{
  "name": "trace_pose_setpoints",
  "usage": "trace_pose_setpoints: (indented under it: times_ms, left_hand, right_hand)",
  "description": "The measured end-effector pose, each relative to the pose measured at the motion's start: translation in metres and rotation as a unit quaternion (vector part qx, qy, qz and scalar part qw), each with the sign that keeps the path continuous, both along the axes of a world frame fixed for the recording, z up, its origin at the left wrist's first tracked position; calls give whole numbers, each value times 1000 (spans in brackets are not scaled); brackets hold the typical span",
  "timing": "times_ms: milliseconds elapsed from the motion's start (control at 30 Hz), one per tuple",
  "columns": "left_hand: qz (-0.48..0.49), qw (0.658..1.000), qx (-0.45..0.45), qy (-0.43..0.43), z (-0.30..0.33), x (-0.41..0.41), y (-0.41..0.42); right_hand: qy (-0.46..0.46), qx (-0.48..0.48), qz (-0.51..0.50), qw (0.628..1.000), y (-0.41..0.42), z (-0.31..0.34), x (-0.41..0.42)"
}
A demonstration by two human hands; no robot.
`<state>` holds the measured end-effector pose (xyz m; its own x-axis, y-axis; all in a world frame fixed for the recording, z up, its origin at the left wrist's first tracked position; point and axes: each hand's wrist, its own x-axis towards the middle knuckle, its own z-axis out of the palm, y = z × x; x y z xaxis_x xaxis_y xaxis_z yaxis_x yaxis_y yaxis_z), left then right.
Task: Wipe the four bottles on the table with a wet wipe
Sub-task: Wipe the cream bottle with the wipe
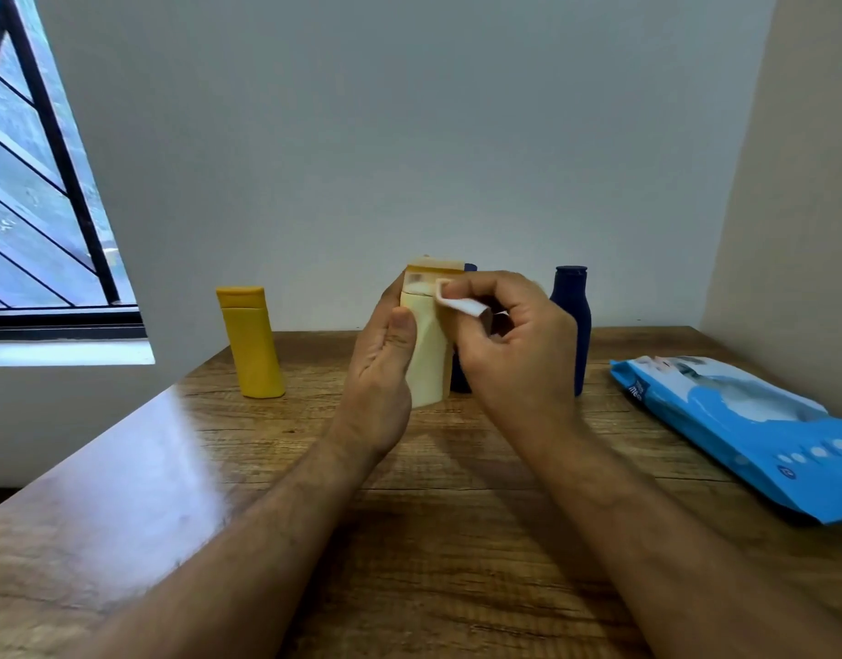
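Cream bottle (428,354) lifted off table (457,492) at centre, gripped by left hand (386,354). Wet wipe (459,304) pinched in right hand (514,340), pressed near cap: wiping step. Next: yellow bottle (251,344) at 10 o'clock, blue bottles (570,316) at 2 o'clock.

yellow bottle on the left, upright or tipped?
Upright. The yellow bottle stands cap-up on the table, leaning slightly in this wide-angle view, with no hand touching it.
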<state>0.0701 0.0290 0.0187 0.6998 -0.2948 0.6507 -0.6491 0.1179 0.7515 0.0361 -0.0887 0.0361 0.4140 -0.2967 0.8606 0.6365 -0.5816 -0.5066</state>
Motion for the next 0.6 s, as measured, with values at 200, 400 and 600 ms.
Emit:
trace_pose_setpoints:
  times_ms: [200, 400, 600]
  left_hand:
    - [12, 999, -18, 37, 4, -4, 0]
    - [5, 994, -76, 79, 6, 5, 3]
    - [-56, 954, -190, 224, 4, 12, 3]
  right_hand:
    - [45, 95, 37, 994, -6, 3, 2]
    - [6, -88, -3, 996, -1, 1, -3]
    - [-11, -145, -34, 989, -2, -1, 1]
